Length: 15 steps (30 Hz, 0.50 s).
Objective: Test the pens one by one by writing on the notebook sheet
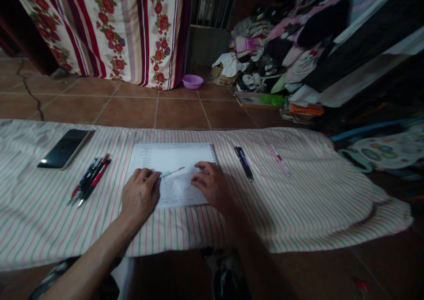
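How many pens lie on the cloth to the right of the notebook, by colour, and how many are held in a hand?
Dark pens: 2
Pink pen: 1
Pale pen in left hand: 1
Total: 4

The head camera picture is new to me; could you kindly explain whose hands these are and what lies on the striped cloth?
There is no machine here. A person wears a camera on the head that looks forward and down, so both arms coming in from the bottom are that person's own. The left hand pinches a light-coloured pen, its tip over a spiral notebook. The right hand rests flat on the same page. The notebook lies on a striped cloth spread over a tiled floor. Also on the cloth are a phone and a bunch of pens to the left, and two dark pens and a pink pen to the right. Behind are a purple bowl and a heap of clothes.
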Each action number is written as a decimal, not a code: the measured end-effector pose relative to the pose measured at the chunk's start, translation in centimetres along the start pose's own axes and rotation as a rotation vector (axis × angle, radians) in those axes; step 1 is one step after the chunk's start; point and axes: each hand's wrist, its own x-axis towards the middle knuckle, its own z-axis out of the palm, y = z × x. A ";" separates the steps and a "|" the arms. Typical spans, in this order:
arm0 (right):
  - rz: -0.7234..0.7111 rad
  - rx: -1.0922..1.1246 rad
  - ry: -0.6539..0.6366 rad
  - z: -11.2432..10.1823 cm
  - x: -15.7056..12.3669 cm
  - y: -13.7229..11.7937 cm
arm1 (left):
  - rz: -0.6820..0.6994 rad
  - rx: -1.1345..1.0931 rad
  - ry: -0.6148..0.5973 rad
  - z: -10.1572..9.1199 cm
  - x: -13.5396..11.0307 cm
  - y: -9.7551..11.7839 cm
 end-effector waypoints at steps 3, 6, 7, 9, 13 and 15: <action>-0.010 -0.011 -0.006 0.0 -0.4 0.2 | -0.003 0.009 -0.005 0.0 -0.1 -0.1; -0.015 -0.009 -0.005 0.0 -0.6 0.2 | -0.002 0.017 -0.014 0.0 -0.1 -0.1; -0.017 -0.004 0.000 0.0 -0.6 0.2 | -0.002 0.018 -0.014 -0.1 -0.1 -0.1; -0.013 0.015 0.027 0.0 -0.3 0.1 | 0.000 0.018 -0.013 -0.1 -0.1 0.0; 0.058 0.021 0.178 -0.1 0.7 0.7 | -0.002 0.008 -0.012 -0.1 -0.1 0.0; 0.143 -0.010 0.271 0.0 1.3 1.4 | -0.001 0.008 -0.006 0.0 -0.1 -0.1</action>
